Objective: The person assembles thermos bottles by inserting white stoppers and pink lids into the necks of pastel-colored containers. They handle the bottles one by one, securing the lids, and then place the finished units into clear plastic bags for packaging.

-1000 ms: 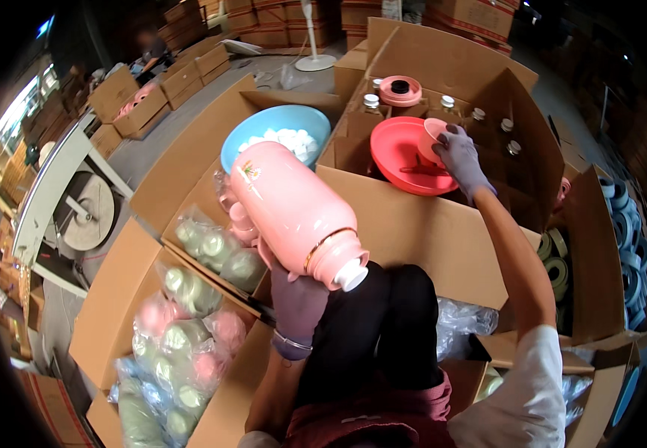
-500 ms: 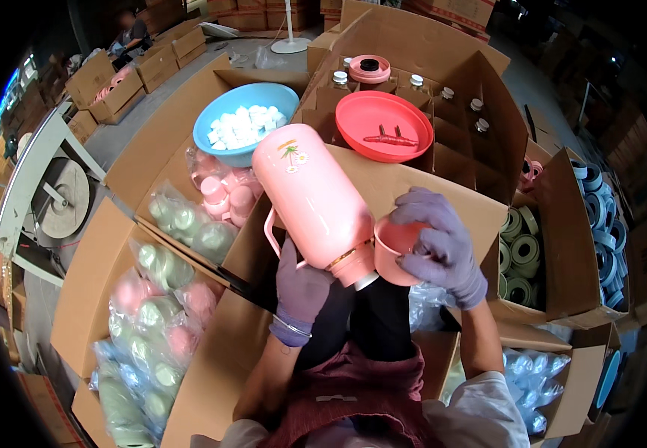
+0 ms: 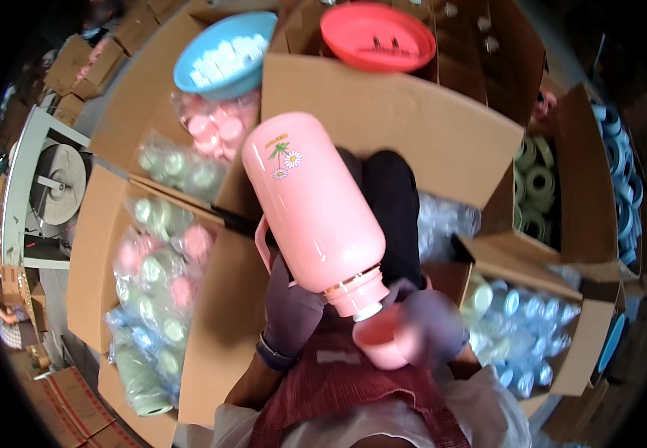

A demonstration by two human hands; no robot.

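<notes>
A pink thermos flask (image 3: pixel 316 201) with a daisy print lies tilted in front of me, its neck pointing down toward my lap. My left hand (image 3: pixel 290 317), in a purple-grey glove, is closed around it near the handle and neck; the flask hides part of the fingers. A white stopper (image 3: pixel 368 311) shows at the flask's mouth. Just below that mouth, a pink cup-shaped lid (image 3: pixel 375 340) is gripped by my gloved right hand (image 3: pixel 437 328), which is blurred by motion. Whether the lid touches the stopper I cannot tell.
Beyond the flask stand a blue basin (image 3: pixel 183 75) of white pieces and a red basin (image 3: pixel 346 48) with small dark items. Cardboard boxes hold bagged pink and green parts (image 3: pixel 163 261), green rings (image 3: pixel 538 183), blue rings (image 3: pixel 618 157) and bagged blue parts (image 3: pixel 521 321).
The lid has moved down and toward my body, from beside the flask's neck to below its mouth. The flask's neck is nearer my lap. The whole view has shifted, with the basins higher.
</notes>
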